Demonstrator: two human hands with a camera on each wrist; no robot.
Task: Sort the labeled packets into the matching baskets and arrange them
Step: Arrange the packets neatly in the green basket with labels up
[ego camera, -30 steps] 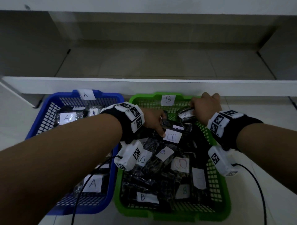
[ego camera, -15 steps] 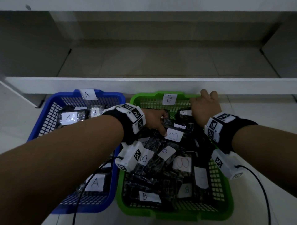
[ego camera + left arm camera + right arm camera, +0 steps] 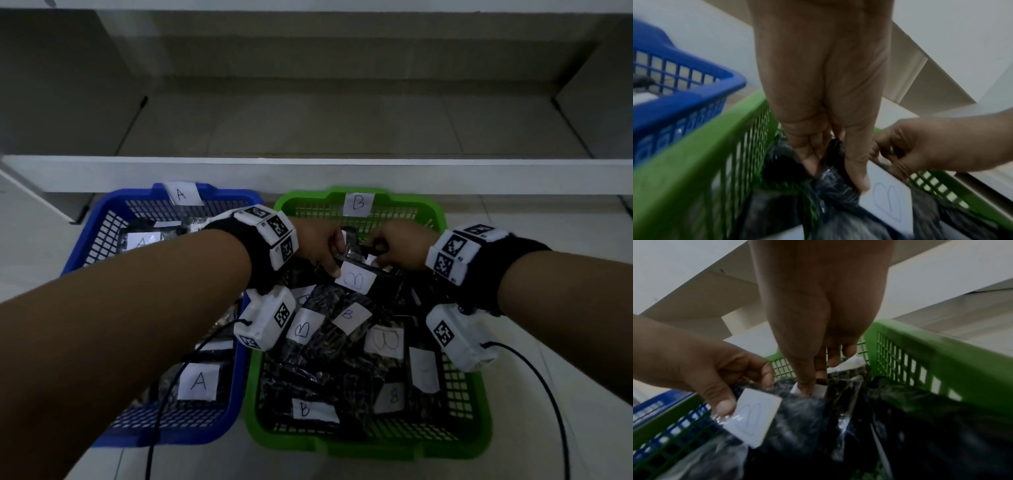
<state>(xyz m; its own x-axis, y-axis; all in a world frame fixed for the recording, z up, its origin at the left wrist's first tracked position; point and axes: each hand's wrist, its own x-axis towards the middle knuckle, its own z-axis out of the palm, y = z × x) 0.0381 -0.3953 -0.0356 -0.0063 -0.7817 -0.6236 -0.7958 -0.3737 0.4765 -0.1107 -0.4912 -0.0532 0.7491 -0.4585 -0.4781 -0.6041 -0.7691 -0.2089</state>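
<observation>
Hands at work: the left hand (image 3: 317,245) and right hand (image 3: 397,246) both pinch a dark, crinkly clear-plastic packet with a white "B" label (image 3: 354,279) at the far end of the green mesh basket (image 3: 455,442); it looks light, limp and slippery, best held by its edges.

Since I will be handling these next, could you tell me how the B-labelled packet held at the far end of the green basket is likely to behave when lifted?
The packet looks like crinkled clear plastic, so it probably sags. Its glossy film may be slippery; the left hand pinches it.
</observation>
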